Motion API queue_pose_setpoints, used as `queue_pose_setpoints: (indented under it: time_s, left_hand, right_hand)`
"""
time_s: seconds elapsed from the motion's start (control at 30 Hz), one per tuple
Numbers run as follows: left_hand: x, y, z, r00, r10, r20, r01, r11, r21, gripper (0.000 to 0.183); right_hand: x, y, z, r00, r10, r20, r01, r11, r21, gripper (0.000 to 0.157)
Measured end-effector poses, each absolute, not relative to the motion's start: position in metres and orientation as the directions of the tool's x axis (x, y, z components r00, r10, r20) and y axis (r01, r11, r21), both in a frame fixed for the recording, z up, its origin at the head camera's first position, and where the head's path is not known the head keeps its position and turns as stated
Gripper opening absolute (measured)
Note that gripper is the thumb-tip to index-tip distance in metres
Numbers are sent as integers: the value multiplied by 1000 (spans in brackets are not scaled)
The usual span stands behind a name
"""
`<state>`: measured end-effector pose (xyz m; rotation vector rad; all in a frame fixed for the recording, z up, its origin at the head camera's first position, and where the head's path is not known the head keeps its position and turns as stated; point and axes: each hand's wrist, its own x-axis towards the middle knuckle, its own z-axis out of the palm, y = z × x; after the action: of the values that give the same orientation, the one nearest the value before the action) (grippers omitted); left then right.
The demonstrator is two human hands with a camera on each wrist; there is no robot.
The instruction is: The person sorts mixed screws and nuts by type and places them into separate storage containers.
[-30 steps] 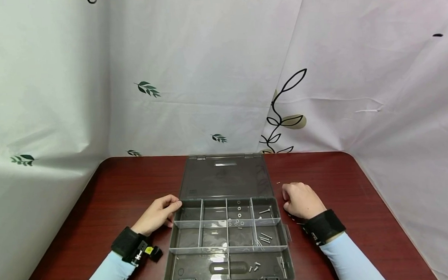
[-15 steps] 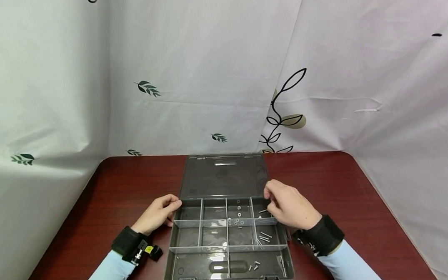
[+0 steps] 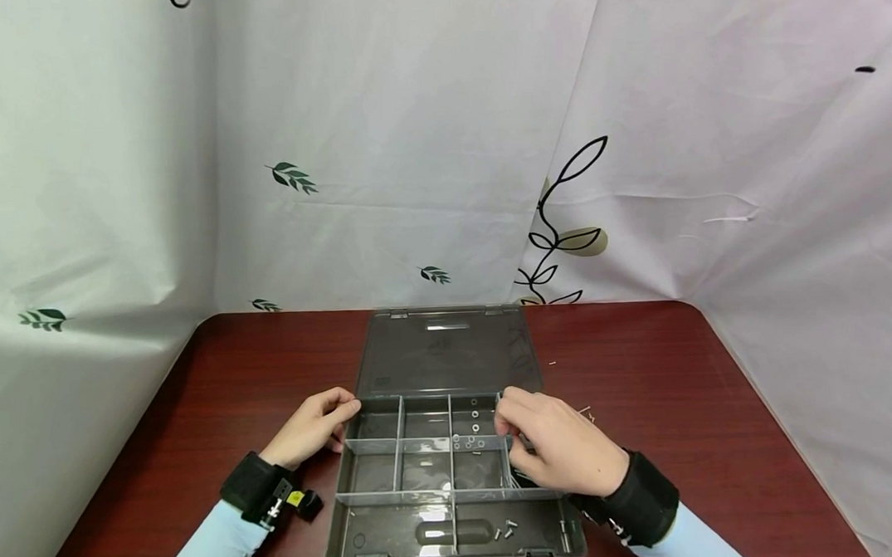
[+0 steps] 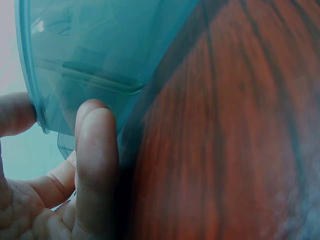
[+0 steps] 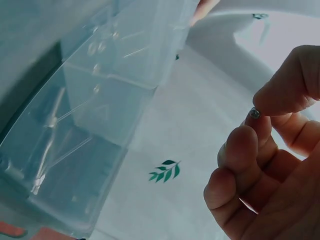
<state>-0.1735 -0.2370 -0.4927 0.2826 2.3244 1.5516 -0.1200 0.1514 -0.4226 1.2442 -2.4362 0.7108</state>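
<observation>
A grey see-through compartment box (image 3: 390,532) stands on the table with its lid (image 3: 449,357) folded back. My left hand (image 3: 314,424) grips the box's far left corner; the left wrist view has fingers (image 4: 96,145) against the wall there. Over the right-hand compartments is my right hand (image 3: 558,444), pinching a small screw (image 5: 255,113) between thumb and forefinger. Only its round head shows in the right wrist view; the rest is hidden by the fingers. Small rings (image 3: 476,427) lie in the compartment left of that hand. Short screws (image 3: 510,525) rest in the front right compartment.
On the brown table (image 3: 255,362), to the right of the box, lie some loose screws (image 3: 588,413), partly behind the right hand. One tiny metal piece (image 3: 552,363) lies farther back. A white patterned cloth (image 3: 410,147) hangs behind and beside the table.
My right hand has moved left from the table beside the box to over its right-hand compartments. The left hand has stayed at the corner.
</observation>
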Motion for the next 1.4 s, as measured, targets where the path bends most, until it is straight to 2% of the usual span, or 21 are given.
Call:
queue_pose_setpoints:
  time_s: [0.43,0.6,0.67,0.8,1.03,1.4]
  left_hand:
    - [-173,-237,-491,-922,351,-163,-17,383,924,51]
    - [-173,-236,-491,-924,345,-165,-21,385,923,51]
    - [-173,-236,-492,-924,343,-166,-22,385,923,50]
    - [-172,-236,-491,-924,342,-168,-24,386,922,50]
    - [-173,-237,-492,-925,340,-172,-27,391,920,51]
    - [-174,-236,-495,-929,321,-183,-43,399,916,51]
  right_hand:
    - [-110,144,-419,-536,-696,479,-845,442,-303,31]
    - [-110,147,-418,-520,-732,440,-854,440,-278,61]
    - [-112,148,-417,-523,-728,444,-853,448,-269,65]
    - [-116,151,-418,-530,-715,456,-848,463,-258,62]
    - [-129,163,-422,-592,-677,437,-805,525,-276,56]
    - [-161,202,-431,-722,-534,440,-675,683,-279,45]
